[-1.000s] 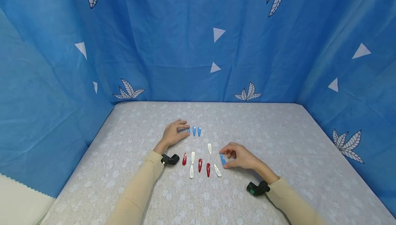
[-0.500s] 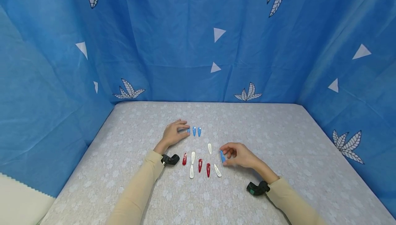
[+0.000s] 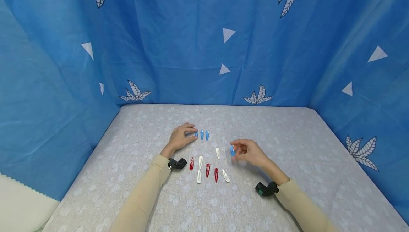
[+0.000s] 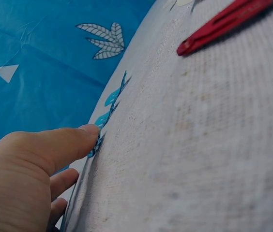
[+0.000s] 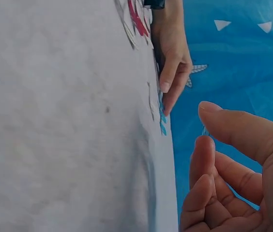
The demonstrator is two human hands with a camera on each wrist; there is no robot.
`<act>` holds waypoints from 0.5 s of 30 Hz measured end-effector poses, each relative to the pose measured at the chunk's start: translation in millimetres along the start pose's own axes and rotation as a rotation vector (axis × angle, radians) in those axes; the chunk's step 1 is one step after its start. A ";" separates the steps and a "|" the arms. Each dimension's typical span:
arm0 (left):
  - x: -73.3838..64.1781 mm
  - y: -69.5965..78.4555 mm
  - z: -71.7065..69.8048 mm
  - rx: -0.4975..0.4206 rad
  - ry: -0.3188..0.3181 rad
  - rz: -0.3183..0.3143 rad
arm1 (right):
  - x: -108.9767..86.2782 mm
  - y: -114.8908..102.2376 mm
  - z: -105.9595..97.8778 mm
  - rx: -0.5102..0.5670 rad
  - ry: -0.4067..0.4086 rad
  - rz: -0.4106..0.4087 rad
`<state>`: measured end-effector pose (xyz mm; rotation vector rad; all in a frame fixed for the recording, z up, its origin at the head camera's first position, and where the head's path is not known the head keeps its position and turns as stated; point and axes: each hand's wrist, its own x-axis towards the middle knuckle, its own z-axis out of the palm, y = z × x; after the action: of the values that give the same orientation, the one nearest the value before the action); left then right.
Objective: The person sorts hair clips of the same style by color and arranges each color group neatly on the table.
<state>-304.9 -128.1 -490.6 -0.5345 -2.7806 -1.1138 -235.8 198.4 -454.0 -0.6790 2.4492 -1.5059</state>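
Observation:
My right hand (image 3: 250, 152) pinches a blue snap hair clip (image 3: 232, 150) between thumb and fingers, raised off the table; the right wrist view shows only a sliver of it between the fingertips. Farther back, my left hand (image 3: 181, 137) is low at the table, its thumb and a finger at the two ends of another blue hair clip (image 3: 196, 134), partly covered by them. Just right of that hand two blue hair clips (image 3: 204, 135) lie side by side. In the left wrist view the thumb (image 4: 81, 142) is against the row of blue clips (image 4: 110, 106).
Nearer on the patterned tablecloth (image 3: 198, 207) lie red hair clips (image 3: 208, 170) and several white hair clips (image 3: 200, 162). One white clip (image 3: 218, 153) lies between the hands. Blue curtains (image 3: 191, 47) stand behind and at both sides.
My right hand has lifted the blue hair clip off the table and moved it slightly away from me. The left hand has stayed at its clip.

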 end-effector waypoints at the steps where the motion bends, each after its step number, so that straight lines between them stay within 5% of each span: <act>1: 0.1 -0.2 0.0 -0.001 0.001 0.002 | 1.8 -1.7 -0.9 0.004 0.007 0.007; 15: 0.9 -1.3 0.9 0.002 0.008 -0.007 | 50.5 -20.1 -1.3 -0.014 0.086 0.022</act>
<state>-306.1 -128.1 -491.9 -0.5200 -2.7785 -1.1124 -275.0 167.9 -431.7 -0.5995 2.5238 -1.5425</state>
